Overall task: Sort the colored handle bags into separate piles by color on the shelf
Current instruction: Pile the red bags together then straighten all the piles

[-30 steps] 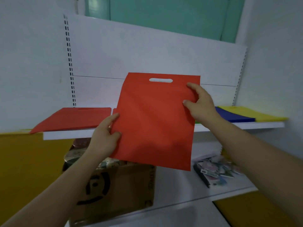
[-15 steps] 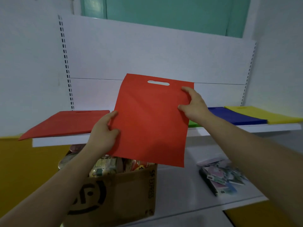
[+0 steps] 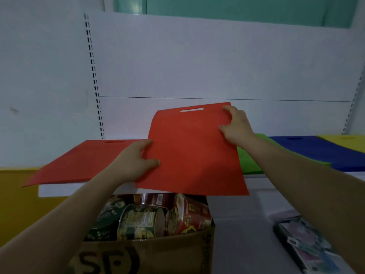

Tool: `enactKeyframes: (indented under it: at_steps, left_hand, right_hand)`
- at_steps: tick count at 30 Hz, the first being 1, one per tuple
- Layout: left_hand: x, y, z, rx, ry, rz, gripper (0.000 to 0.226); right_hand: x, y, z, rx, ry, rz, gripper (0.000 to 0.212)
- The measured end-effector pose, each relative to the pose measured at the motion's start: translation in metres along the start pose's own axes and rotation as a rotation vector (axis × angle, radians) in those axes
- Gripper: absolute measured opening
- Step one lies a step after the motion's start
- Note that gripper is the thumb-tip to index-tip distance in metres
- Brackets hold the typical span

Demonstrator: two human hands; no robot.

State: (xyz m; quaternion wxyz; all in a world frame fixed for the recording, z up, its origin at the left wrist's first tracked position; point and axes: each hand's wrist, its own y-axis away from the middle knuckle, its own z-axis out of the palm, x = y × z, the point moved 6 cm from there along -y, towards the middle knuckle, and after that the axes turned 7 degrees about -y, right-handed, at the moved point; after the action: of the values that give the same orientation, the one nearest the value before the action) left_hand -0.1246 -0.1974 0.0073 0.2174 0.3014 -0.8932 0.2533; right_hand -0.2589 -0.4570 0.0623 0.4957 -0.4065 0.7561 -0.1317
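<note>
I hold a red handle bag (image 3: 189, 151) tilted low over the white shelf (image 3: 65, 189), its cut-out handle at the far edge. My left hand (image 3: 134, 163) pinches its left edge. My right hand (image 3: 236, 126) grips its top right corner. A flat pile of red bags (image 3: 83, 161) lies on the shelf just left of the held bag. To the right on the shelf lie a green bag (image 3: 250, 161), a blue bag (image 3: 316, 151) and a yellow bag (image 3: 343, 142), side by side.
Below the shelf stands an open cardboard box (image 3: 154, 254) full of tins and cups. A stack of small packets (image 3: 304, 246) lies on the lower shelf at the right. The white back panel rises behind the shelf.
The red bag has tipped from nearly upright toward flat and come down over the shelf, beside the red pile. Both hands keep their hold on it. The view has moved closer.
</note>
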Motion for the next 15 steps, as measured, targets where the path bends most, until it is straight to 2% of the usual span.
enactKeyframes:
  at_steps: [10, 12, 15]
  left_hand:
    - [-0.020, -0.028, 0.023, -0.155, -0.213, -0.154, 0.071]
    - [-0.022, -0.030, 0.022, -0.139, -0.308, -0.148, 0.067]
    - [-0.016, -0.028, 0.021, -0.141, -0.405, -0.049, 0.068]
  right_hand:
    - [0.047, -0.030, 0.075, -0.359, 0.269, 0.035, 0.059]
    - [0.057, -0.031, 0.086, -0.462, 0.353, 0.061, 0.060]
    - [0.061, -0.030, 0.096, -0.547, 0.443, 0.032, 0.059]
